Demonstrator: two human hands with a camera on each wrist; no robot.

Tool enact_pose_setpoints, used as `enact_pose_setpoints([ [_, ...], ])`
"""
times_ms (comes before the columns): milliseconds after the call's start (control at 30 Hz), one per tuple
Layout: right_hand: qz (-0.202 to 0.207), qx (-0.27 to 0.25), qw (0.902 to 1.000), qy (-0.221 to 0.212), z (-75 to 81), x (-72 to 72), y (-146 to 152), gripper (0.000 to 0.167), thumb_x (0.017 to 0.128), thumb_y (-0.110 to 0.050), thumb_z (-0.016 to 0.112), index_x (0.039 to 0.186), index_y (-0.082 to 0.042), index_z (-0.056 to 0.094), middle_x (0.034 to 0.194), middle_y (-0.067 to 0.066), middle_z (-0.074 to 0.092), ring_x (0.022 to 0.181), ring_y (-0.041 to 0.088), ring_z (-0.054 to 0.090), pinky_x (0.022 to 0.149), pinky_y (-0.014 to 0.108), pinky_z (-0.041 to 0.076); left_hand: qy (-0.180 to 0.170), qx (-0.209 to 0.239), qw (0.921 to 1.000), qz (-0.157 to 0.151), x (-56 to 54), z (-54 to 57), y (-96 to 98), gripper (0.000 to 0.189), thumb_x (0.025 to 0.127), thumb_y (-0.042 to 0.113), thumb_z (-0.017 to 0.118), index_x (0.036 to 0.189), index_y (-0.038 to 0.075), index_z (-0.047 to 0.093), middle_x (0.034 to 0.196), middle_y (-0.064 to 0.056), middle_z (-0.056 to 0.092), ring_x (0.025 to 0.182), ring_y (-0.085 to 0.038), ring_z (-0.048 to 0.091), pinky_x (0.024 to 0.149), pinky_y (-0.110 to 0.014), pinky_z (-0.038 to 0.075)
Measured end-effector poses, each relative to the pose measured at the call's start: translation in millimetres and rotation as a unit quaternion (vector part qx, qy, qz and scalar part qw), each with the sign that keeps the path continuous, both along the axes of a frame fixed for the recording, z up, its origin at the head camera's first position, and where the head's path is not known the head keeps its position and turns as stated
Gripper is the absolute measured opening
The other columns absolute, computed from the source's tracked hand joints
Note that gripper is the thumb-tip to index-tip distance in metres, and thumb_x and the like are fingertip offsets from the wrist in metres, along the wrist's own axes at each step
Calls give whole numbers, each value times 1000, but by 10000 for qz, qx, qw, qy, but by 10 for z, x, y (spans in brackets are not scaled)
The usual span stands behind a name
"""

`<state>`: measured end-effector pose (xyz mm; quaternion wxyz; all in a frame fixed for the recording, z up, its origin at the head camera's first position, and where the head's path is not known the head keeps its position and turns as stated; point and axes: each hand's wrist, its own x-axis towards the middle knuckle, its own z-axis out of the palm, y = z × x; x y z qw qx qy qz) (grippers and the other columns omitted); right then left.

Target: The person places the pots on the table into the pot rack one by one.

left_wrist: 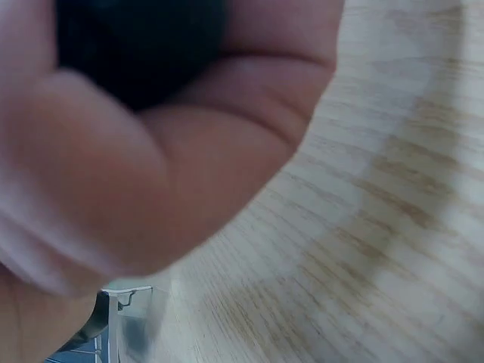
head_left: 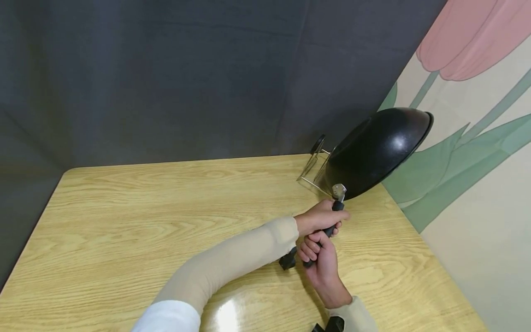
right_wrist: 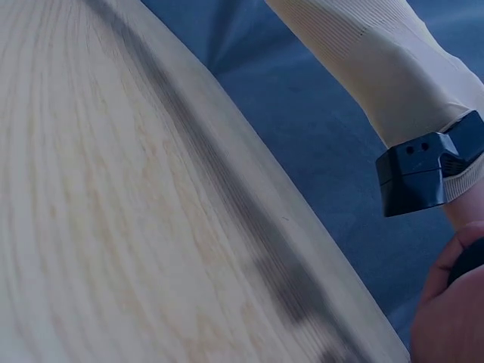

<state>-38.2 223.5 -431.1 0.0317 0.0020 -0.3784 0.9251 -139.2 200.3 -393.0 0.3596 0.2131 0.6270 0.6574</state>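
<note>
A black wok (head_left: 377, 147) is tipped on its side, its rounded outside toward me and its rim facing the wall on the right. Its long black handle (head_left: 338, 206) comes off a shiny metal bracket (head_left: 339, 190) at the lower rim and slants down toward me. My left hand (head_left: 319, 216) grips this handle just below the bracket. Farther down, close to the handle's end, my right hand (head_left: 321, 258) holds it with curled fingers. Seen close in the left wrist view, the left hand (left_wrist: 174, 166) wraps round the dark handle (left_wrist: 136, 38).
Against the wok's left side stands a wire rack (head_left: 313, 173) with a black piece on top. The wood-grain table (head_left: 145, 216) ends at a dark curtain (head_left: 186, 83) behind and a flower-patterned wall (head_left: 464, 193) at right. My sleeved left arm (head_left: 232, 258) crosses the table's front.
</note>
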Motion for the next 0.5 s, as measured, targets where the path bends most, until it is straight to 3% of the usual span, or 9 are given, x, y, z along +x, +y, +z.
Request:
enact_pose_setpoints([
  [233,61,41,9999,74,0,-5,13,37,98,3,15,70,-14,30,59,-5,19,49,8,21,49,18,20,822,-355,9959,82,-23,3,-60,26,93,20,65,70,10,59,58,0,57,48,-13,54,52,-22,45],
  [500,42,34,9999,-87,-1,-8,27,35,99,2,16,69,-13,25,59,-4,18,48,8,21,49,18,20,1365,-560,9890,91,-60,-21,-99,21,93,29,69,81,13,61,64,0,63,56,-14,58,59,-24,46],
])
